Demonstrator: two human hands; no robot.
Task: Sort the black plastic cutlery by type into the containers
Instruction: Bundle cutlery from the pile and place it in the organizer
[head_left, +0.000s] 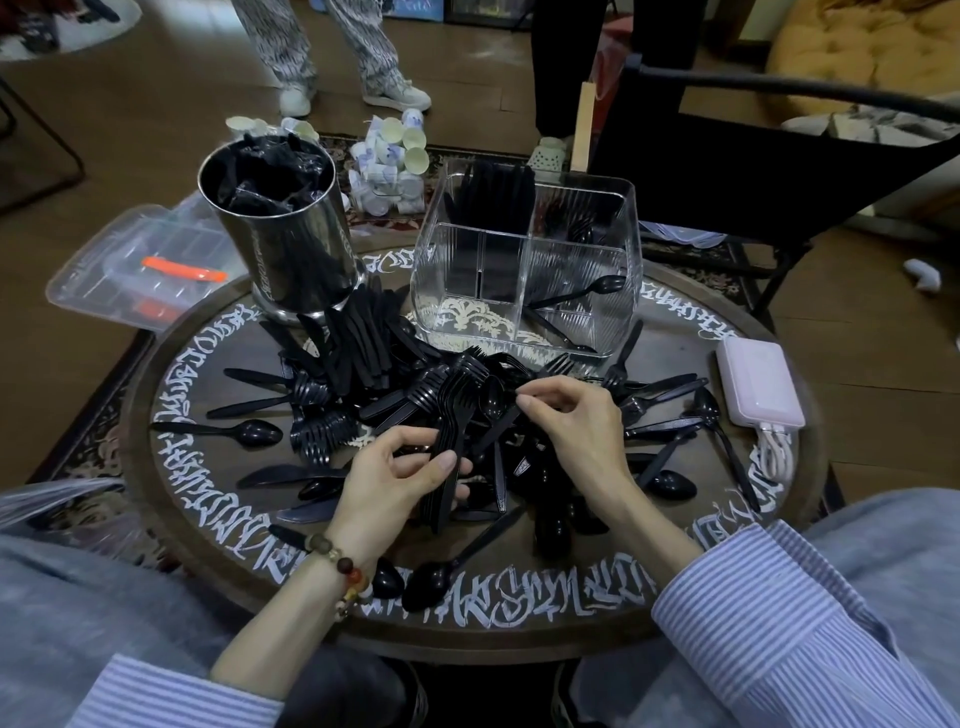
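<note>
1. Head view: the left hand (395, 478) grips a stacked bundle of black plastic forks (451, 441) at the middle of the round dark wooden table (208, 561).
2. The right hand (566, 421) pinches one piece from the loose black plastic cutlery pile (363, 353); which type, I cannot tell.
3. The clear ribbed plastic divided container (530, 260) and shiny steel cylinder (285, 244) crowd the far edge.
4. A pink power bank (758, 387) sits at the right edge.

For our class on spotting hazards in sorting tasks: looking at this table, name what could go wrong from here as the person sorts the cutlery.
1. The left hand grips a thick bundle of forks; adding more may loosen the grip and spill them.
2. The spoon leaning in the clear divided container could tip into the wrong compartment.
3. Cutlery lies close to the pink power bank near the table edge; a sweeping right hand might knock it off.
</note>
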